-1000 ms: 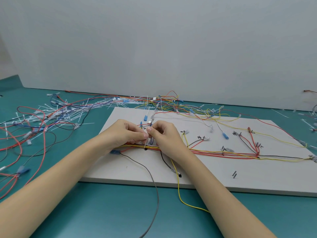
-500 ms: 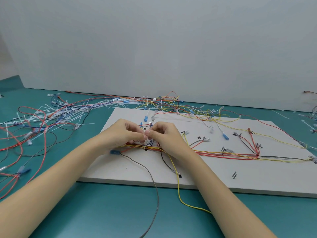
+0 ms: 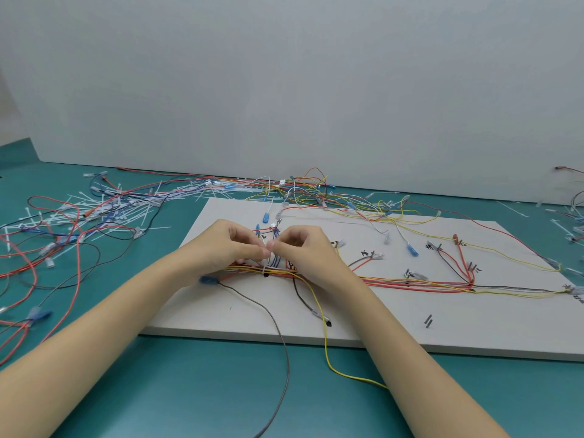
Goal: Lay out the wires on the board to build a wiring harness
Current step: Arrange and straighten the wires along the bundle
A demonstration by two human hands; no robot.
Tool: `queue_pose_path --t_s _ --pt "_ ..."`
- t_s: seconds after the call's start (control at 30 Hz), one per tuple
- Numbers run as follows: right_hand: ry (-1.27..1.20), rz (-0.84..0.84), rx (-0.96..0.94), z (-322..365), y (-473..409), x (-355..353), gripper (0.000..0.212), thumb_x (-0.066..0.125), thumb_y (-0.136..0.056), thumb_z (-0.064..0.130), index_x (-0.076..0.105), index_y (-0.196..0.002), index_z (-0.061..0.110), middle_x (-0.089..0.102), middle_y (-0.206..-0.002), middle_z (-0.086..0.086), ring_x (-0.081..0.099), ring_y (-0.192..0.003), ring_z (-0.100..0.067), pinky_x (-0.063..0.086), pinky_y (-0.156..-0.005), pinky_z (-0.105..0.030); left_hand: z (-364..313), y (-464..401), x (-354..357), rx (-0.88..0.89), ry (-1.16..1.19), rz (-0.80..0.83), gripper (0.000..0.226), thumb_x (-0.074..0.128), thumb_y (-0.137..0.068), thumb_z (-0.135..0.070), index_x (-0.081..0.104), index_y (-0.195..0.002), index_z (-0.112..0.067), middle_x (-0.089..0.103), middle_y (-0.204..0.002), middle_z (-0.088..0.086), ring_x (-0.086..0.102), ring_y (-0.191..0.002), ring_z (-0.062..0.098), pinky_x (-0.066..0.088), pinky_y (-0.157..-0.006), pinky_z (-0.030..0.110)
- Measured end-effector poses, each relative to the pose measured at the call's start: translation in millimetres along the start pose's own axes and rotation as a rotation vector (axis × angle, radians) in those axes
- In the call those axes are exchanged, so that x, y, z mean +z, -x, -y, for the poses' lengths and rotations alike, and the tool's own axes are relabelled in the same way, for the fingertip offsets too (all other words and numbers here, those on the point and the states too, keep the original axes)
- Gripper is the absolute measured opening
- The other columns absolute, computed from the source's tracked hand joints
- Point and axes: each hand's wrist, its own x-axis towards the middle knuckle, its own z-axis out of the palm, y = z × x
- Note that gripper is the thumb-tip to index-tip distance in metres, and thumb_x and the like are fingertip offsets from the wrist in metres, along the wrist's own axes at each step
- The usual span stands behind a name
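Observation:
A white board [image 3: 395,320] lies on the teal table. A bundle of red, yellow and grey wires [image 3: 410,283] runs left to right across it. My left hand [image 3: 224,248] and my right hand [image 3: 303,248] meet fingertip to fingertip just above the bundle's left part, pinching a thin white cable tie [image 3: 268,260] that stands up from the wires. A grey wire [image 3: 278,330] and a yellow wire [image 3: 325,343] trail off the board's front edge toward me.
A heap of loose white cable ties [image 3: 104,207] and red, black and blue wires [image 3: 47,248] covers the table at left. More tangled wires [image 3: 303,191] lie behind the board along the grey wall. Short black pegs [image 3: 428,321] stick up from the board.
Both hands have stayed at the same spot on the bundle, with only small finger movements at the tie.

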Motion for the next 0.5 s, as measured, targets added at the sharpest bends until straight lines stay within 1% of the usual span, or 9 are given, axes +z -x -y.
queue_pose_path --t_s 0.1,0.17,0.3,0.4,0.5 --pt "-0.024 0.007 -0.012 -0.4 -1.1 0.2 0.014 0.069 -0.089 0.020 0.068 -0.077 0.014 0.061 -0.070 -0.001 0.049 -0.061 -0.009 0.039 -0.054 -0.015 0.2 0.5 0.1 -0.003 0.000 0.001 0.007 0.077 -0.078 -0.024 0.078 -0.073 -0.021 0.074 -0.077 0.002 0.059 -0.071 0.009 0.042 -0.067 0.024" --pt "-0.038 0.007 -0.022 0.3 -1.1 0.4 0.013 0.068 -0.089 0.018 0.067 -0.079 0.011 0.059 -0.070 -0.002 0.048 -0.060 -0.008 0.038 -0.054 -0.014 0.1 0.5 0.1 -0.002 -0.005 0.001 0.007 0.077 -0.078 -0.025 0.078 -0.073 -0.022 0.074 -0.076 0.000 0.060 -0.069 0.005 0.041 -0.064 0.023" --pt "-0.049 -0.009 -0.056 0.0 -1.6 3.4 0.012 0.066 -0.091 0.014 0.064 -0.079 0.011 0.053 -0.063 0.005 0.043 -0.049 0.003 0.036 -0.053 -0.014 0.3 -0.2 -0.9 -0.004 0.002 -0.012 0.008 0.077 -0.078 -0.026 0.077 -0.070 -0.024 0.074 -0.074 -0.002 0.061 -0.065 0.000 0.042 -0.057 0.015" --pt "-0.060 -0.019 -0.058 -0.8 -2.0 5.7 0.014 0.065 -0.092 0.014 0.062 -0.077 0.014 0.050 -0.062 0.006 0.041 -0.048 0.003 0.034 -0.054 -0.017 0.5 -0.2 -1.4 -0.002 0.006 -0.013 0.007 0.077 -0.078 -0.026 0.078 -0.071 -0.024 0.074 -0.074 -0.003 0.063 -0.066 -0.001 0.042 -0.053 0.011" --pt "-0.079 -0.027 -0.065 -1.0 -2.5 5.9 0.017 0.064 -0.092 0.013 0.062 -0.076 0.016 0.051 -0.062 0.006 0.042 -0.049 0.002 0.035 -0.054 -0.017 0.3 0.5 -1.9 0.001 -0.003 0.004 0.005 0.077 -0.078 -0.026 0.078 -0.074 -0.024 0.074 -0.076 -0.002 0.063 -0.066 -0.001 0.042 -0.054 0.011"
